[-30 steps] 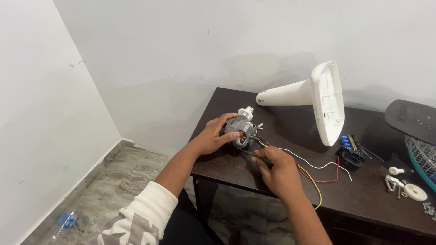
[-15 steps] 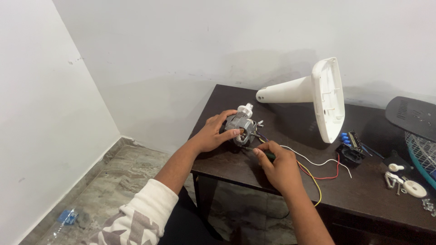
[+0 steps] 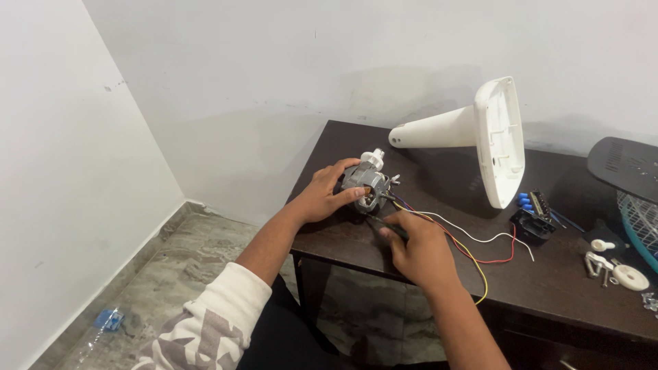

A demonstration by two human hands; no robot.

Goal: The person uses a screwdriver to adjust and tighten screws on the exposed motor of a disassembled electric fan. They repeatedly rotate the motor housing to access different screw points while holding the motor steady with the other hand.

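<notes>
Your left hand gripped the bare motor left of the white fan base — your right hand pinched a screwdriver against it; reassembly remained undone, parts loose

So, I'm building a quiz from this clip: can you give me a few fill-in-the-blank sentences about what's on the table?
1. The left hand steadies a small grey metal ____.
2. The right hand holds a thin dark ____.
3. The white plastic cone-shaped stand base lies on its ____.
Missing words: motor; screwdriver; side.
</notes>
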